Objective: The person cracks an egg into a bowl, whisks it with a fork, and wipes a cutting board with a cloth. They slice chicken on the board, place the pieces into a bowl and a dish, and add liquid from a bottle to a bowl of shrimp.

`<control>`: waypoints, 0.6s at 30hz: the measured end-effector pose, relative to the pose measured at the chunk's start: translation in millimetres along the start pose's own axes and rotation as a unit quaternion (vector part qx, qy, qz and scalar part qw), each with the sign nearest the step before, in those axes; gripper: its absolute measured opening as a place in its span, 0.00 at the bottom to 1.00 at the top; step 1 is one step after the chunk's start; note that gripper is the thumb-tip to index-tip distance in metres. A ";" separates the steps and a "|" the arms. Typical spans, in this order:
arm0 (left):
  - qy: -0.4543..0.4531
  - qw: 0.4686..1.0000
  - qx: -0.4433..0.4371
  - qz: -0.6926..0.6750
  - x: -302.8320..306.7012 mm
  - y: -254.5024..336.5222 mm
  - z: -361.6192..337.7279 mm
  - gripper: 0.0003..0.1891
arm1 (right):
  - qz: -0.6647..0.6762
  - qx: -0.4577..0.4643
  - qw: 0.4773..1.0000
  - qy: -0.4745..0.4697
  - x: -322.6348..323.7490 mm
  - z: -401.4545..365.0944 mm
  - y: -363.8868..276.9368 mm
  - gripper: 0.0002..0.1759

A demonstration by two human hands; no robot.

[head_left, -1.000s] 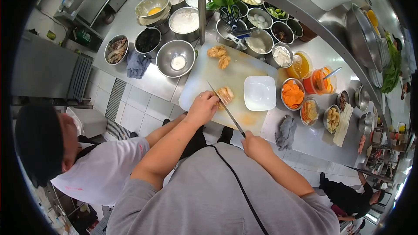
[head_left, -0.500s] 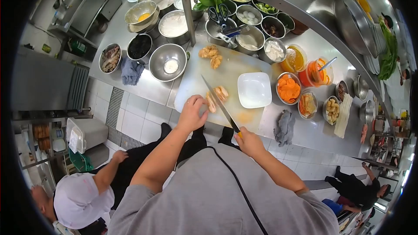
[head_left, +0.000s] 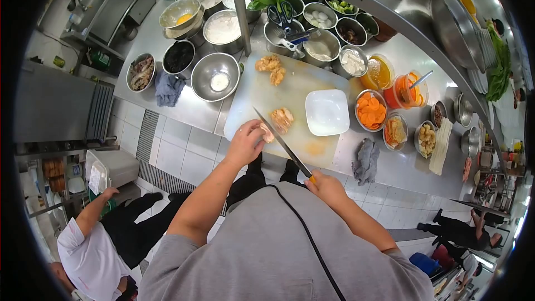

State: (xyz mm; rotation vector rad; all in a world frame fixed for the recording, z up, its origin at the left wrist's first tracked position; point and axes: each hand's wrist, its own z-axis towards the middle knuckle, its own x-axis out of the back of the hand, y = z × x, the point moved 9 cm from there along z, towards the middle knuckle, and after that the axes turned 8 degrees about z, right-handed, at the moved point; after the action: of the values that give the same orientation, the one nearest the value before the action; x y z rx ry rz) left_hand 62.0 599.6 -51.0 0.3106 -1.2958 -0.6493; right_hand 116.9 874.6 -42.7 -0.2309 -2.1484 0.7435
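Knife: on the head view, its tip has swung down and left over the last half second, nearer the left hand.
Slices: meat lay on both sides of the blade before; now these sit bunched just right of it, on the cutting board.
End piece: just left of the blade, at the board's near edge, poking out from the fingers.
Left hand: curled, fingertips pinning that end piece.
Right hand: wrapped firmly around the yellow-and-black handle, blade slanting up and left; whether its edge meets the board, can't tell.
Browned chunks: clustered at the board's far end, well apart from the knife.
White dish: on the board, right of the slices.
Grey cloth: crumpled on the counter, near the board's right side.
Carrots: sliced, in a bowl beyond the white dish.
Co-worker: white shirt, shifted over at far left, one hand near the pale bin.
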 end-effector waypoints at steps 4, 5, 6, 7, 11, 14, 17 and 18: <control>0.020 1.000 0.010 0.001 2.8 3.3 3.6 0.17 | -0.018 -0.006 1.000 -0.013 5.9 -0.5 -9.2 0.20; 0.021 1.000 0.011 0.001 2.7 4.7 4.4 0.17 | -0.017 -0.015 1.000 -0.013 8.2 -1.4 -10.3 0.20; 0.017 1.000 0.017 0.004 1.9 5.6 4.6 0.17 | -0.018 -0.014 1.000 -0.015 8.3 -2.9 -9.5 0.20; 0.013 1.000 0.023 0.007 1.7 5.5 4.8 0.17 | -0.012 -0.005 1.000 -0.014 9.3 -5.4 -8.8 0.19; 0.022 1.000 0.014 0.014 -6.9 -0.1 2.3 0.17 | -0.029 0.002 0.999 -0.016 15.9 -8.1 -16.4 0.19; 0.026 0.999 0.008 0.018 -2.7 4.4 3.1 0.17 | -0.044 -0.009 0.999 -0.029 19.6 -7.0 -21.3 0.19; 0.017 1.000 -0.013 -0.001 4.2 13.9 5.9 0.17 | -0.054 -0.027 0.997 -0.055 29.1 -6.6 -33.6 0.19; 0.012 1.000 -0.018 -0.004 2.3 12.4 5.1 0.17 | -0.054 -0.027 0.997 -0.056 31.5 -5.1 -37.5 0.19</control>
State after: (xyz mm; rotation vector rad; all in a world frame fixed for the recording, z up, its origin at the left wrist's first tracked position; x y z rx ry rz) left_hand 60.8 608.6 -40.9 0.2938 -1.2594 -0.6733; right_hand 104.0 859.2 2.2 -0.1031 -2.2703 0.6503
